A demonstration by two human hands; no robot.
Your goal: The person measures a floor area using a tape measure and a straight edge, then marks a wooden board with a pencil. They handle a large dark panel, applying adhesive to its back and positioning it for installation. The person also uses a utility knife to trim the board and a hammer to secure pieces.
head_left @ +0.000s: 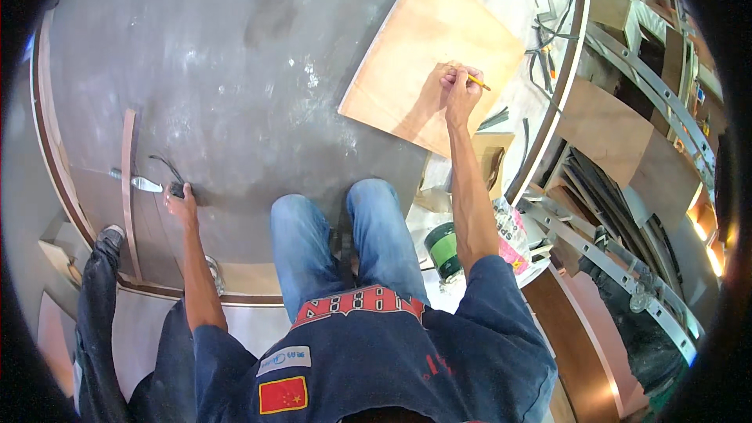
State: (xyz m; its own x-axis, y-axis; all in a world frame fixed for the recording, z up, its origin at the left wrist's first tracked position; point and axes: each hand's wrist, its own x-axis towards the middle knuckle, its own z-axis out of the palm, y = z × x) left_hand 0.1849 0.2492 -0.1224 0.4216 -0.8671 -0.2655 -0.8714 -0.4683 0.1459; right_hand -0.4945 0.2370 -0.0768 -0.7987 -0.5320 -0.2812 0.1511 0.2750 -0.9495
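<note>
My right hand (462, 98) is closed around a yellow pencil (479, 83). It rests over a pale wooden board (427, 39) lying askew on the dark grey surface (211, 55). Far to the left, my left hand (182, 205) grips a small black object (177, 188), mostly covered by the fingers, so its kind is unclear. A thin dark cord (163, 160) curves away beside it. Close to that hand lies a tool with a pale handle and silvery blade (146, 184). A narrow, slightly bent wooden strip (128, 180) crosses the surface just beyond it.
Dark strips and cords (542, 51) lie along the right edge. A green container (444, 251) and a printed bag (511, 227) stand near my right elbow. Metal ladders (654, 82) and stacked panels (603, 180) fill the right side. Another person's dark trouser leg (98, 298) is at lower left.
</note>
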